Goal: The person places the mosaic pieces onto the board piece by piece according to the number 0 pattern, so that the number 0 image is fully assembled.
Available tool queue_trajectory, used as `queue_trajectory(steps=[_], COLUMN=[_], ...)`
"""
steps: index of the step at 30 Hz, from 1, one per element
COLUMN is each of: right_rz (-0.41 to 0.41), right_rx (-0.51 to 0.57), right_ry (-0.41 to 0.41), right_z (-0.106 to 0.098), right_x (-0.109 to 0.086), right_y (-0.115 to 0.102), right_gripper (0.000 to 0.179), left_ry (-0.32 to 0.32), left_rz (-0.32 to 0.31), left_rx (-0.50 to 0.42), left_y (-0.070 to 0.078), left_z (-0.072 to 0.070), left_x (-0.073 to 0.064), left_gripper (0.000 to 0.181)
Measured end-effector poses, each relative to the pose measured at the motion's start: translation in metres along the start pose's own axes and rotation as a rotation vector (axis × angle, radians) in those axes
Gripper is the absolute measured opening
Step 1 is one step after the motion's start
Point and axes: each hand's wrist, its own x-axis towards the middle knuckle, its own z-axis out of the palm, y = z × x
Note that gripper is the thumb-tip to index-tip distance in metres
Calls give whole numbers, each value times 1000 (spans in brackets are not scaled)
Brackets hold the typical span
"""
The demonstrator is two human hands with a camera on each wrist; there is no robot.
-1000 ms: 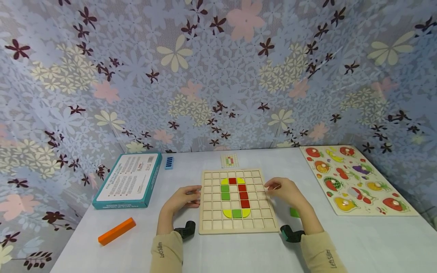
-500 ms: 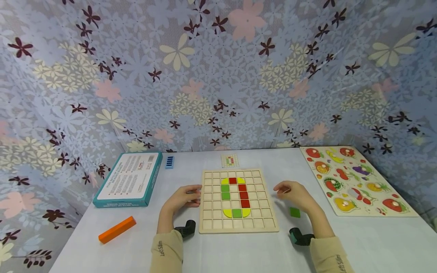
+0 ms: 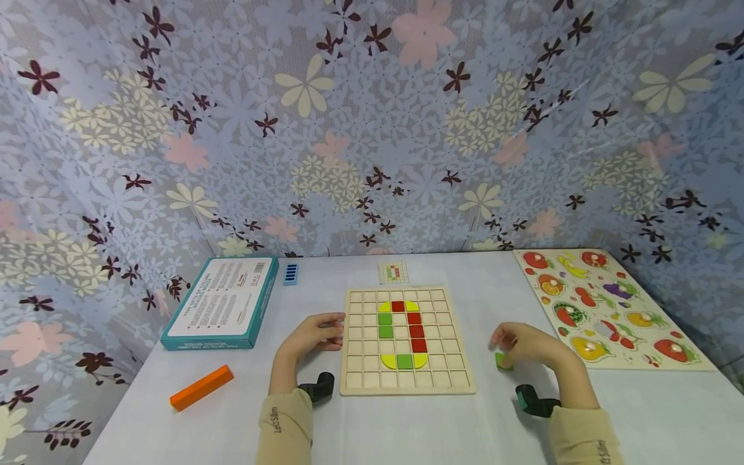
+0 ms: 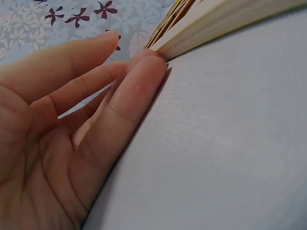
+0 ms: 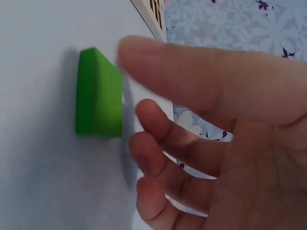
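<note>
My left hand rests by the left edge of a wooden grid board, its fingertips touching the rim. Its fingers are relaxed and hold nothing, as the left wrist view shows. On the board, red and green square blocks and yellow rounded corner pieces form a ring with a gap at lower left. Right of the board, my right hand hovers over a loose green block on the table. In the right wrist view the thumb is close to the block and the fingers bend loosely beside it, with no grip visible.
A small pattern card lies behind the board. To the left are a teal-edged box, a small blue piece and an orange bar. A fruit puzzle board lies at right. A patterned curtain hangs behind.
My right hand has moved from the board's right edge rightward and toward me, to the loose green block. My left hand stays at the board's left edge.
</note>
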Motion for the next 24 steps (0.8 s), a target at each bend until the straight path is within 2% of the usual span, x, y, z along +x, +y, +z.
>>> queue_trajectory(steps=[6,14,24], right_rz=[40,5,17], right_rx=[-72,-128,-41], right_ry=[-21,53,170], right_z=[3,8,17], right_x=[1,15,31], right_y=[1,-6,-14], right_gripper=[38,35,33], left_ry=[2,8,-5], left_rz=[-3,-6,1], left_rx=[2,1,7], left_y=[0,2,1], left_z=[0,0,0], left_x=[0,0,0], left_gripper=[44,44,44])
